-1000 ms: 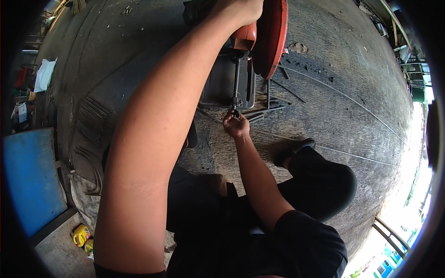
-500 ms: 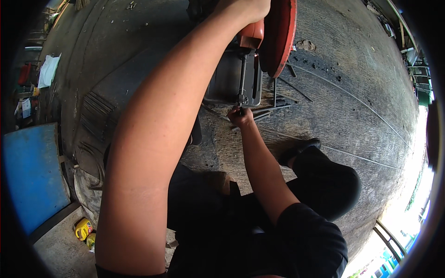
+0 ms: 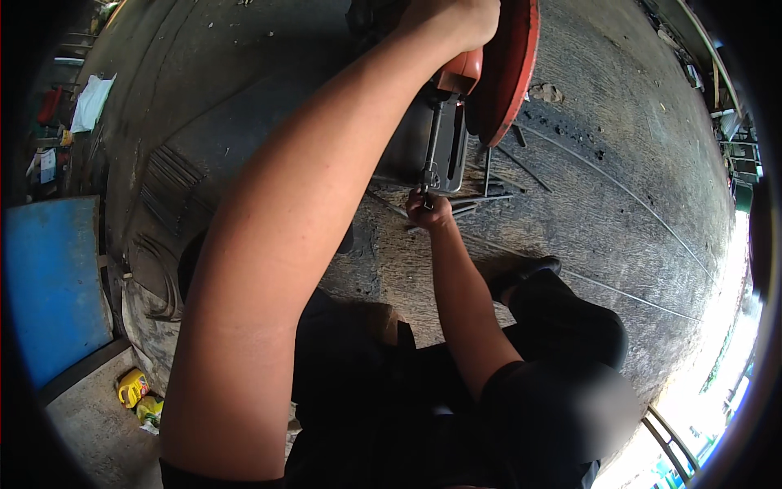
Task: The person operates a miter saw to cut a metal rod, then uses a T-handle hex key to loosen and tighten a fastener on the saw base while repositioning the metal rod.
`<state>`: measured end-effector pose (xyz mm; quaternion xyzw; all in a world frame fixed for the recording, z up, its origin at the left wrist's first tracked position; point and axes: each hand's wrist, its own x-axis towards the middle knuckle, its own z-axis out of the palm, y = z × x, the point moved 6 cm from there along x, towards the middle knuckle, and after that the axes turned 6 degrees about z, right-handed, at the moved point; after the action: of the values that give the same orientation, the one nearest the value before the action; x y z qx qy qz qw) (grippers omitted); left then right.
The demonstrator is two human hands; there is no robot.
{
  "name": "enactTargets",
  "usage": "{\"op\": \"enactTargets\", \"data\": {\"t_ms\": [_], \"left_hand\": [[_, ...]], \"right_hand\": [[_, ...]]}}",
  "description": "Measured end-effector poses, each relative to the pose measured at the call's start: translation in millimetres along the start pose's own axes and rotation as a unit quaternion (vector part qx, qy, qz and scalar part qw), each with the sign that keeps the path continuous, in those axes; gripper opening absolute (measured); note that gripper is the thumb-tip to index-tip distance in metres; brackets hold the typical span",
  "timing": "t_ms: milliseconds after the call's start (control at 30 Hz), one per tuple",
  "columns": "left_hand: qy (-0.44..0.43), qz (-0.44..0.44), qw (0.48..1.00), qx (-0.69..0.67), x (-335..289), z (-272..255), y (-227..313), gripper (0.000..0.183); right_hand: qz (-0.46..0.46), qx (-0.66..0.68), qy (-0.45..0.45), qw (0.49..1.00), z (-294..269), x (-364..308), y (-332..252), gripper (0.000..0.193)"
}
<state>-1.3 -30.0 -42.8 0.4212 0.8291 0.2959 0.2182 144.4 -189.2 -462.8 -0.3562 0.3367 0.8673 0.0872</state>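
A red chop saw stands at the top centre, its round blade guard on the right. My left hand is curled over the top of the saw, at its handle; the fingertips are hidden. The left forearm crosses in front of the saw's dark base. A metal vise screw runs from under the saw toward me. My right hand is closed around the near end of that screw, at its crank. Thin metal rods lie just beyond and beside the right hand.
A bundle of dark rods and coiled wire lie on the left. A blue panel stands at the far left, near a yellow container. Long thin rods stretch across the floor at right, near my shoe.
The view has shifted slightly, so the saw and both hands appear a little lower and to the right. Both hands keep their places on the saw and the screw's crank.
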Motion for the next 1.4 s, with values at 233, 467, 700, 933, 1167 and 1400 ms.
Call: {"op": "enactTargets", "data": {"t_ms": [233, 467, 700, 933, 1167, 1400], "left_hand": [[-0.007, 0.011, 1.0, -0.018, -1.2, 4.2, 2.8, 0.053], [-0.011, 0.042, 0.999, -0.009, -2.1, 1.9, 2.2, 0.051], [-0.007, 0.042, 0.998, -0.048, -13.7, -7.0, 3.9, 0.05], [-0.032, 0.027, 0.998, -0.044, -16.6, -1.9, -3.8, 0.053], [0.356, 0.079, 0.869, -0.334, -147.8, 94.2, -152.3, 0.013], [0.074, -0.035, 0.992, -0.099, -185.0, 233.0, -238.2, 0.054]], "right_hand": [[0.08, 0.044, 0.093, 0.992, -15.6, 20.7, -18.6, 0.032], [0.013, 0.015, 0.045, 0.999, -14.3, 26.0, -17.6, 0.031], [-0.005, 0.003, 0.007, 1.0, -14.5, 29.0, -12.7, 0.024], [-0.03, -0.018, -0.028, 0.999, -8.2, 18.6, -16.2, 0.027], [0.003, -0.065, 0.014, 0.998, -7.2, 29.6, -23.2, 0.025], [0.061, -0.17, -0.086, 0.98, -49.2, 73.7, -64.8, 0.023]]}}
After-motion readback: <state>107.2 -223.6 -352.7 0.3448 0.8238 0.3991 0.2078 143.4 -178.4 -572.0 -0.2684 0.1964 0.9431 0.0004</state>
